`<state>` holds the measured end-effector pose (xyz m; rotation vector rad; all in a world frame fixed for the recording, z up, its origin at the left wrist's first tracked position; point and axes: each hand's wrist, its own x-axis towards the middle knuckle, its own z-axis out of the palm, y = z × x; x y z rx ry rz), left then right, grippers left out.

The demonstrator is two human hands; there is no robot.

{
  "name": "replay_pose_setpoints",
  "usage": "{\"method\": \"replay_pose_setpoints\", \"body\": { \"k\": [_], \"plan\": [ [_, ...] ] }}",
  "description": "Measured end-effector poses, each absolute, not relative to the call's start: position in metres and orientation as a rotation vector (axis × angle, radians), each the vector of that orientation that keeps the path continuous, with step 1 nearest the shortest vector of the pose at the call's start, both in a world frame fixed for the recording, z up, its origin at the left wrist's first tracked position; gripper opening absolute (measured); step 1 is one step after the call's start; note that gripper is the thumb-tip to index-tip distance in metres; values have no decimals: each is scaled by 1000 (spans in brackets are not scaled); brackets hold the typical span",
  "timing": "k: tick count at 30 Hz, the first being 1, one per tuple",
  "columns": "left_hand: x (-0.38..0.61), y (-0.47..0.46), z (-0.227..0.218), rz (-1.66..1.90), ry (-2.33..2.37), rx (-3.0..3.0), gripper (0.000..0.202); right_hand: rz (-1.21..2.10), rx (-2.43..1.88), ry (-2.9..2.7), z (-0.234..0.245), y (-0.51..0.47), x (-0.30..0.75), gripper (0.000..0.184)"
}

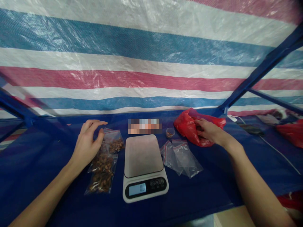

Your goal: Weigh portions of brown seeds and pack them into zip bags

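Observation:
My left hand (87,141) rests with fingers spread and curved over a row of small clear zip bags filled with brown pieces (104,164), touching the far one. My right hand (209,130) reaches into a red plastic bag (189,126) at the back right, its fingertips hidden inside the folds. A white kitchen scale (143,167) with a bare metal platform stands between the hands, its display lit. Several clear zip bags with nothing in them (181,157) lie just right of the scale. A tiny round cup (169,132) sits behind them.
Everything lies on a blue cloth-covered surface (213,189) whose front edge runs along the bottom right. A striped tarpaulin (142,63) hangs behind, with blue metal bars (260,69) at the sides. A white cable (279,151), another red bag (291,132) and clutter lie far right.

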<state>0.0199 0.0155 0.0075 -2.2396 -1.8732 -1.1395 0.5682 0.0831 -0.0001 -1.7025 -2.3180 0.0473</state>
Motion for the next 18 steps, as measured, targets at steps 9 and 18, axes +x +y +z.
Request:
{"method": "replay_pose_setpoints", "body": {
  "k": [9,18],
  "plan": [
    [21,15,8,-1154,-1878,-2262,29,19,-1659,-2402,-7,87,564,53],
    [22,13,10,-1102,-1856,-2270,31,-98,-1622,-2239,19,78,541,24]
  ]
}}
